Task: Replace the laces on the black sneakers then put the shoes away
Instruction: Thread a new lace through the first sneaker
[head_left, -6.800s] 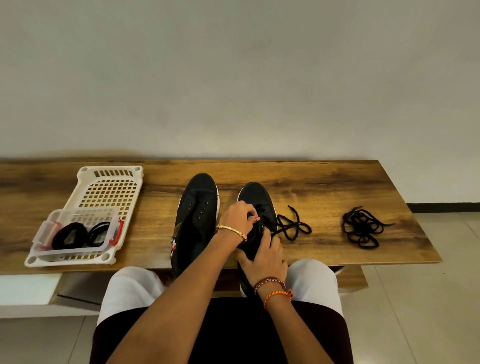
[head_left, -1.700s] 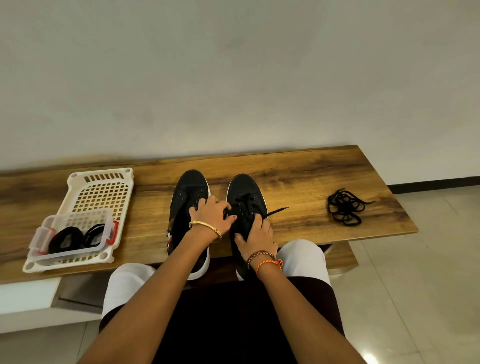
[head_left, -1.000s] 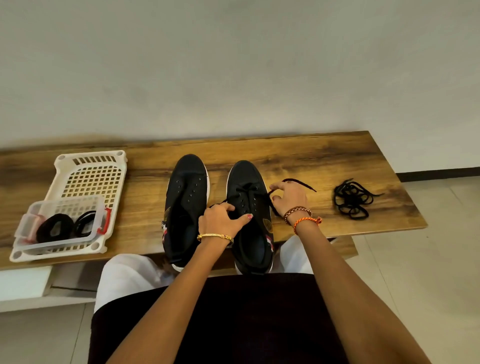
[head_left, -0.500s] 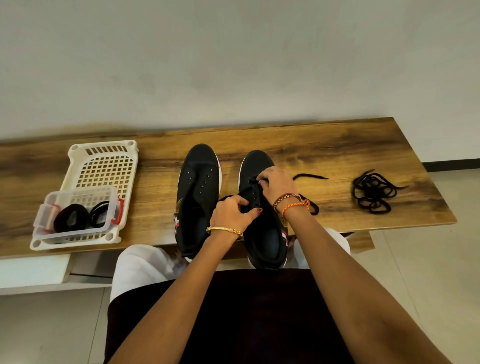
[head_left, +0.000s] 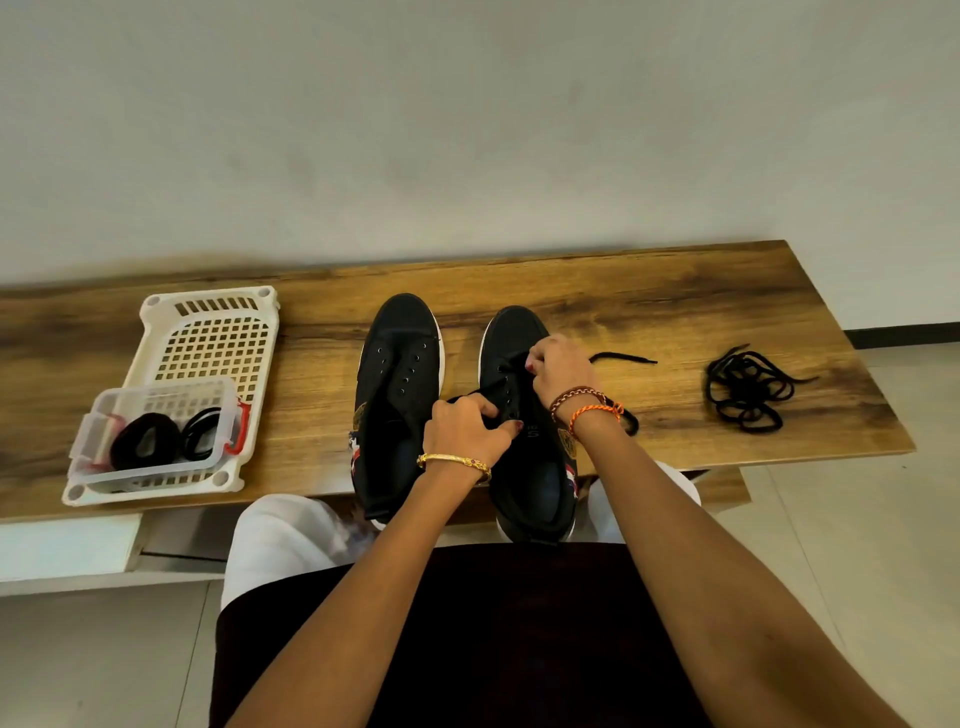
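The right hand (head_left: 558, 371) has come back from the surface (head_left: 649, 312) to the right black canvas sneaker (head_left: 524, 415), pinching its black lace (head_left: 623, 357); the left hand (head_left: 470, 428) grips the other end, so threading continues.

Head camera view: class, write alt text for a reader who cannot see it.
A person's right hand and left hand thread a black lace through the right sneaker on a wooden bench. The left sneaker beside it has empty eyelets. A tangled lace lies to the right; a white basket with a clear tub sits left.
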